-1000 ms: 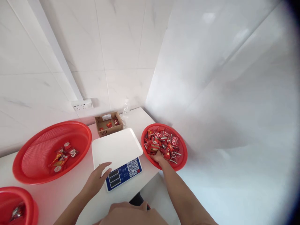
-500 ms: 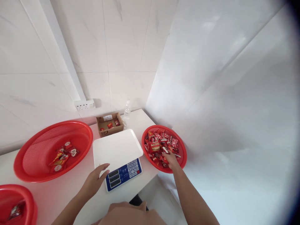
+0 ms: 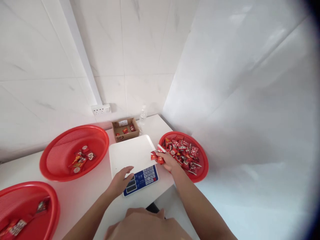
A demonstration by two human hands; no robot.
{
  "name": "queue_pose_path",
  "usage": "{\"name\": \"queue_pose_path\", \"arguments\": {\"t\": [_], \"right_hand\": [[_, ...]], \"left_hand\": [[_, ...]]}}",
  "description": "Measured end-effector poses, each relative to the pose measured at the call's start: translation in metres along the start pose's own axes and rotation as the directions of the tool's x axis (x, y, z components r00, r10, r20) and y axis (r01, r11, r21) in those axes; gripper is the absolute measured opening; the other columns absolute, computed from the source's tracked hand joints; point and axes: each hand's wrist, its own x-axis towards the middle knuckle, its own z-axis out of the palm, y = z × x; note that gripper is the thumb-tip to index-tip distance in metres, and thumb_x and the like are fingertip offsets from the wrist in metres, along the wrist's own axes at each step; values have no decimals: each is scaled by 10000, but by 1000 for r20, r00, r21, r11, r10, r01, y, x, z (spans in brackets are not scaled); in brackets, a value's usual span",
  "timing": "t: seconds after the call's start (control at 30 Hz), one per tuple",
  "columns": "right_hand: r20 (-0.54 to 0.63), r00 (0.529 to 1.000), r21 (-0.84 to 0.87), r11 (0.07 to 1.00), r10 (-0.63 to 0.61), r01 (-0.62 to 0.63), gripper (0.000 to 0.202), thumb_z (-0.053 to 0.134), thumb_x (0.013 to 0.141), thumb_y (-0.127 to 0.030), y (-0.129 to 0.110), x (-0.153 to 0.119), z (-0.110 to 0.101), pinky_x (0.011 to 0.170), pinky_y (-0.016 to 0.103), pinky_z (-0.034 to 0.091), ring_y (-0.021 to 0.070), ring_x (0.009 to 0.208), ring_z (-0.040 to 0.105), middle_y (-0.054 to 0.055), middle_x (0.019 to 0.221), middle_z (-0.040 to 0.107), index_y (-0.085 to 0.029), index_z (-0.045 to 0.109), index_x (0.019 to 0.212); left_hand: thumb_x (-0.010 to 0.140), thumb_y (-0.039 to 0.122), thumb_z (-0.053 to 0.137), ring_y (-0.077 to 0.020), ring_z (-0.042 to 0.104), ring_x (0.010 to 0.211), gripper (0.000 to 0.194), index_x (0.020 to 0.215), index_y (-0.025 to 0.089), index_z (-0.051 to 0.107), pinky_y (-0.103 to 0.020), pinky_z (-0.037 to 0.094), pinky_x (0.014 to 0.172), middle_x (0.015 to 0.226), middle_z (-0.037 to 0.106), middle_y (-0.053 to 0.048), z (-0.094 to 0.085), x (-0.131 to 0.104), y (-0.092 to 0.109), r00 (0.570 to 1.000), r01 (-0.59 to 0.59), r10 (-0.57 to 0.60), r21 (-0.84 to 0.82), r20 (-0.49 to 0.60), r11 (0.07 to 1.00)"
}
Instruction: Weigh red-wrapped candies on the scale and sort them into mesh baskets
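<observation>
My right hand (image 3: 168, 160) is closed around several red wrapped candies (image 3: 158, 156), held at the right edge of the white scale pan (image 3: 133, 150). Behind that hand, a red plastic basket (image 3: 206, 165) holds a heap of similar red packets (image 3: 186, 151). My left hand (image 3: 121, 181) is empty, its fingers apart, over the near left corner of the scale. The scale's blue panel (image 3: 143, 180) carries a keypad and dark display windows, partly covered by the left fingers.
A large red basket (image 3: 45, 163) with a few packets stands left of the scale, another (image 3: 55, 213) nearer me. Behind the scale are a small cardboard box (image 3: 127, 136) with packets and a clear plastic bottle (image 3: 143, 113). A wall socket (image 3: 100, 109) is above the table.
My right hand has come up out of the right basket and moved left to the scale, now with candies in it. The view has shifted left. My left hand stays by the scale.
</observation>
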Motion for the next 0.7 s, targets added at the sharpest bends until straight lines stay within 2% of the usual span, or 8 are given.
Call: {"name": "queue_pose_path", "arguments": {"t": [0.1,0.17,0.33,0.43,0.5,0.57,0.63,0.7], "right_hand": [[110,993,-57,998,43,-37,398,724,627,-138,18,4,33,663,290,564,163,776,665,25,890,671,-198,551,980],[100,992,-82,995,72,-64,474,710,644,-135,29,6,42,661,284,564,131,722,650,-5,868,647,-227,520,1069],[26,996,-52,995,83,-82,479,671,678,-131,41,9,38,735,285,564,105,731,630,-12,881,593,-243,495,1109],[-1,1000,-79,997,21,-22,392,665,674,-139,41,11,32,794,257,539,118,849,632,18,996,604,-226,539,1036],[-14,1000,-201,980,-12,9,358,645,678,-153,42,11,28,807,266,526,139,880,626,27,1003,622,-209,566,1022],[-12,999,-413,910,-42,33,360,614,689,-177,45,10,24,800,299,518,168,869,623,27,958,646,-202,589,1047],[14,993,-626,773,-120,102,358,591,697,-192,49,9,21,829,331,498,189,880,613,25,974,660,-214,616,1053],[77,971,-755,623,-225,204,323,577,703,-190,51,9,19,900,348,458,201,946,594,24,1050,657,-234,650,1015]], "left_hand": [[818,360,471,-194,620,1021,410,1191,214,562,-337,512,879,1202,626,-72,7,7,1,1000,10,-10,-15,6,1000],[824,332,462,-187,629,970,435,1234,202,527,-329,527,832,1210,610,-89,10,12,0,999,40,-40,-31,14,999],[831,312,460,-179,633,898,473,1290,203,468,-344,527,818,1266,554,-104,15,19,-9,999,36,-36,2,3,999],[804,263,500,-208,598,1026,491,1293,231,473,-364,509,873,1336,501,-98,18,22,-16,1000,-23,23,71,4,997],[786,230,523,-241,543,1136,479,1265,239,508,-401,471,943,1365,478,-91,20,23,-17,999,-51,48,160,23,986],[785,208,525,-265,492,1201,442,1225,241,546,-435,428,993,1365,482,-85,21,26,-16,997,-66,55,249,51,966],[807,205,499,-273,474,1216,397,1197,232,569,-447,411,1004,1349,496,-90,21,28,-15,995,-80,59,308,77,948],[838,225,465,-273,481,1200,361,1180,222,579,-443,419,989,1337,500,-103,20,32,-15,995,-87,66,345,74,935]]}}
